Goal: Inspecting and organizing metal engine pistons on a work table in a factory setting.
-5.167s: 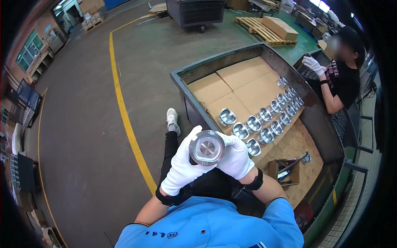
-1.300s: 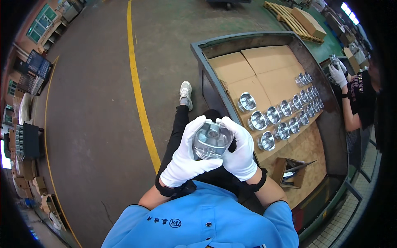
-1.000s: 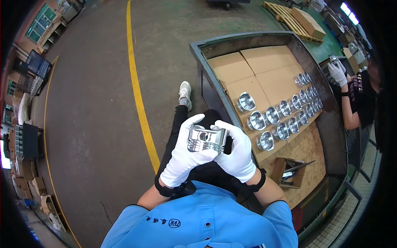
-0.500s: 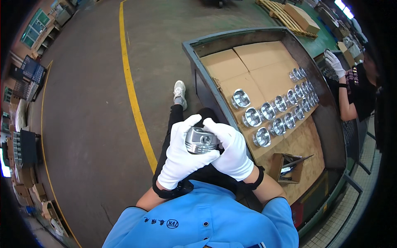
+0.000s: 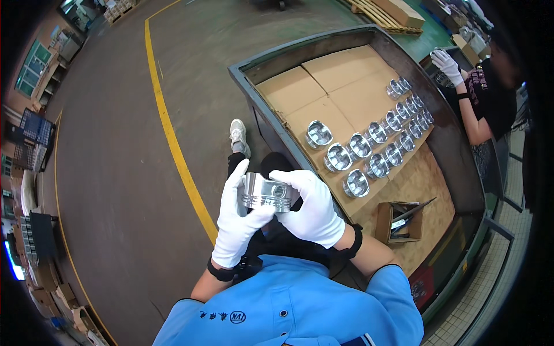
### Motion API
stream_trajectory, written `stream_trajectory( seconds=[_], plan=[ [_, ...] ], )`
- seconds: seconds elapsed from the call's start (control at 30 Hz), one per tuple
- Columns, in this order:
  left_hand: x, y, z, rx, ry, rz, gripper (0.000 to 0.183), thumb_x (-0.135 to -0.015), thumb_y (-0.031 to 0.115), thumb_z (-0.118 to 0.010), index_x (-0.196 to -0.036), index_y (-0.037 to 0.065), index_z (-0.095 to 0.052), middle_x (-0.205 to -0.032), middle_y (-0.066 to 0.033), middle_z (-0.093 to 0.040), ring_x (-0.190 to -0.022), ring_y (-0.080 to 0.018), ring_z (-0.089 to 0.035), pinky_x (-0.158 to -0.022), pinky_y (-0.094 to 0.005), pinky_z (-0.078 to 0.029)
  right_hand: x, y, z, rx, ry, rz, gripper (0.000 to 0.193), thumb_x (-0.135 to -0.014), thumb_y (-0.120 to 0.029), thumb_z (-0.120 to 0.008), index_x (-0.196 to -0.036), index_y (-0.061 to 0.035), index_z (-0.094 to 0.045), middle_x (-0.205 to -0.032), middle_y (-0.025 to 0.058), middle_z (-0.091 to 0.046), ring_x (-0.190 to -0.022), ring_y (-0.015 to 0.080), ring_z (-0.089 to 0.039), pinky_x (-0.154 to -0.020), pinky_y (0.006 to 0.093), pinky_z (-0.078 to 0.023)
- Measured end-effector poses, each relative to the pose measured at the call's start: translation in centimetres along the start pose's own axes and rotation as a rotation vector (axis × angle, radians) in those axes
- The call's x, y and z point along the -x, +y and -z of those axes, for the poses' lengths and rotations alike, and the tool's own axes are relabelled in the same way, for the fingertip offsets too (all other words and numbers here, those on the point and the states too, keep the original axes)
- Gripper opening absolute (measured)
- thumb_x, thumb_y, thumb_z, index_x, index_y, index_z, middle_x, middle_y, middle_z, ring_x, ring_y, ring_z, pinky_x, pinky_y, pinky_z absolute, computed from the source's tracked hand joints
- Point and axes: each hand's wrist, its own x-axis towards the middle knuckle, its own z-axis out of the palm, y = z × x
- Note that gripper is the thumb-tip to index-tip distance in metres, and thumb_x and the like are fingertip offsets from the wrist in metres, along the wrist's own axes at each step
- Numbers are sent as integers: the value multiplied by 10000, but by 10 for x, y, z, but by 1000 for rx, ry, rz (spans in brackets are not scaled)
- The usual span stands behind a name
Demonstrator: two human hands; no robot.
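A shiny metal piston (image 5: 264, 194) is held in front of my body, its ring grooves and round pin hole showing. My left hand (image 5: 235, 213), in a white glove, grips it from the left side with the thumb along its lower edge. From the right, my white-gloved right hand (image 5: 311, 209) closes round the other side, fingertips on its upper edge. To the right, several more pistons (image 5: 359, 145) stand in rows on a cardboard sheet (image 5: 311, 92); a single piston (image 5: 318, 134) stands at the row's near left.
The cardboard lies in a grey metal-rimmed bin (image 5: 271, 115). A small open box (image 5: 400, 222) with tools sits on its wooden floor. Across the bin, a person's gloved hand (image 5: 447, 66) is raised. A yellow line (image 5: 173, 132) crosses the floor at left.
The piston has been turned a little in my hands, bringing its grooved side more upright toward me. My view has shifted, so the bin appears further left.
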Motion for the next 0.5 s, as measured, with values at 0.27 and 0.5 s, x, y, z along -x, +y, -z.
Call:
stream_trajectory(
  seconds=[0.27,0.5],
  plan=[
    [4,-11,7,356,-326,342,1223,-711,816,-707,-1595,79,-293,-1497,-99,-491,-1342,-244,-515,-1096,-479,-438,4,-1,-5,-329,72,-73,525,-719,-5,-773,-1227,-21,-639,-1118,166,-685,-917,287,-694,-788,339,-552],
    [5,-12,4,752,-330,346,1164,-770,408,-867,-1635,150,-132,-1463,-118,-492,-1315,-262,-539,-1091,-480,-457,-14,6,-2,-4,67,210,549,-705,-45,-764,-1239,-26,-637,-1181,194,-680,-1043,376,-679,-901,427,-544]
  ],
)
